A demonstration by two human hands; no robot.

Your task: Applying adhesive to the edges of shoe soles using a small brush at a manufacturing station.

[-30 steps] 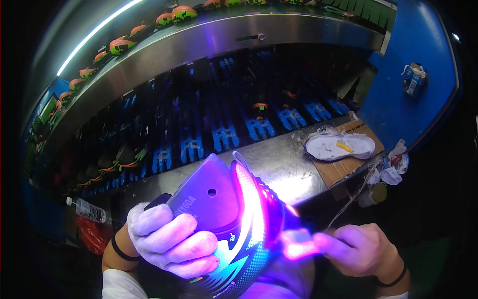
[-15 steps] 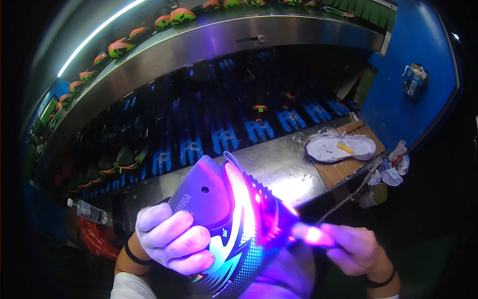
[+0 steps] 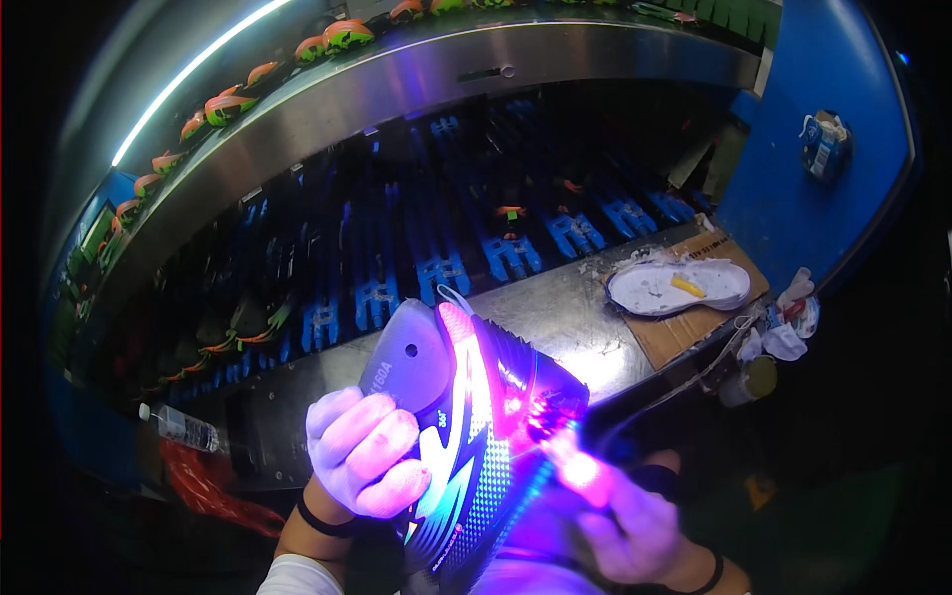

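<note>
Right hand (image 3: 635, 528) shifted inward, fingers' hold unclear; left hand (image 3: 365, 451) grips shoe (image 3: 464, 484); bench edge (image 3: 625, 382) beyond.

The shoe (image 3: 454, 471) sits between left hand (image 3: 365, 451) and right hand (image 3: 635, 526). Beyond, rightward, a sole (image 3: 645, 292) lies on cardboard (image 3: 682, 335) (a bottle (image 3: 185, 429) lies leftward).

Cannot see the thumb of the left hand (image 3: 365, 454) at seven o'clock, nor the covered part of the shoe last (image 3: 405, 362). Cannot tell, through blur at five, any held object from the fingertips of the right hand (image 3: 637, 524). Can follow the patterned shoe (image 3: 466, 491) only to the lower edge at six, an orange-and-green shoe (image 3: 408, 9) to the upper at twelve.
</note>
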